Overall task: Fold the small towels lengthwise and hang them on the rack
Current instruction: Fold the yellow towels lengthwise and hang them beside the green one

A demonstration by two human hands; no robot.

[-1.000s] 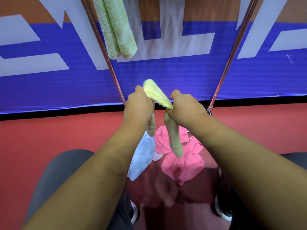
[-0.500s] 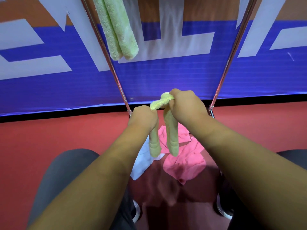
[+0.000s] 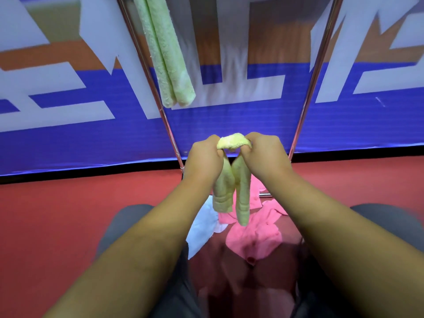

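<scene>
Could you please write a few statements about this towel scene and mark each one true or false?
1. The left hand and the right hand both grip the yellow towel, and its two ends hang down between them. True.
2. A green towel hangs beside a pole of the rack. True.
3. The pink towel is draped over the rack. False: it lies crumpled on the red floor below the hands.
4. The left hand is empty. False: its fingers are curled round the yellow towel.
5. A white towel lies next to the pink towel on the floor. True.
</scene>
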